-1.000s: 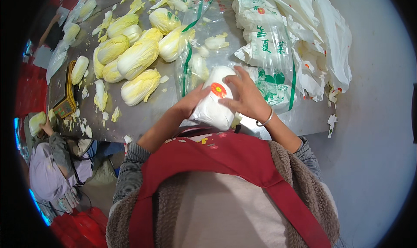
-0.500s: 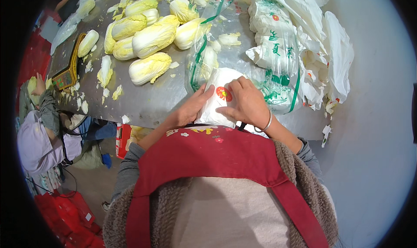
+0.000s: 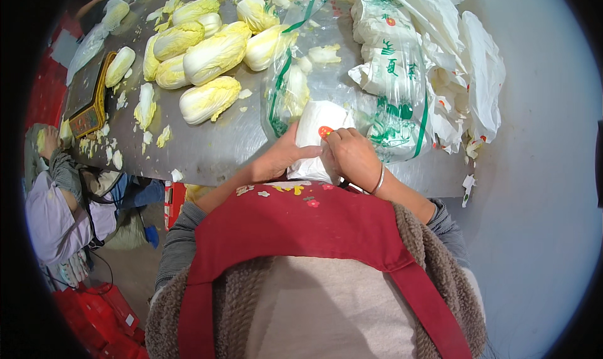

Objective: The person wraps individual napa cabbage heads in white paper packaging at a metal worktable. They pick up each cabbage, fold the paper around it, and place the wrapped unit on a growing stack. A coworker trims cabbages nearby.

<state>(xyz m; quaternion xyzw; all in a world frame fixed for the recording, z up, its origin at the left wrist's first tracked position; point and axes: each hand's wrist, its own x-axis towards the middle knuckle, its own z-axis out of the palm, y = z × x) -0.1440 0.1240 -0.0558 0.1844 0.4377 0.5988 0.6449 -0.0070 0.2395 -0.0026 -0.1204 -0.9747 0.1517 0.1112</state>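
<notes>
In front of my apron stands a white wrapped bundle (image 3: 318, 117) with a round red-orange mark. It resembles the wrapped bundles in the bag, and what is inside is hidden. My left hand (image 3: 282, 153) grips its left side, thumb across the front. On the right side, the bent fingers of my right hand (image 3: 355, 153) press into the wrapping beside the mark. Just beyond both hands lies a clear plastic bag (image 3: 339, 86) with green print. White wrapped bundles (image 3: 386, 35) lie in a row at its right side.
Several napa cabbages (image 3: 217, 52) lie on the metal table (image 3: 207, 148) among leaf scraps. A scale (image 3: 85, 98) stands at the left with a cabbage (image 3: 120, 67) on it. White wrappers (image 3: 483, 76) hang over the right edge. Another person (image 3: 56, 202) is at the left.
My right hand has shifted down along the bundle's right side, its fingers now bent beside the mark. My left thumb has moved across the front. The whole view has shifted slightly.
</notes>
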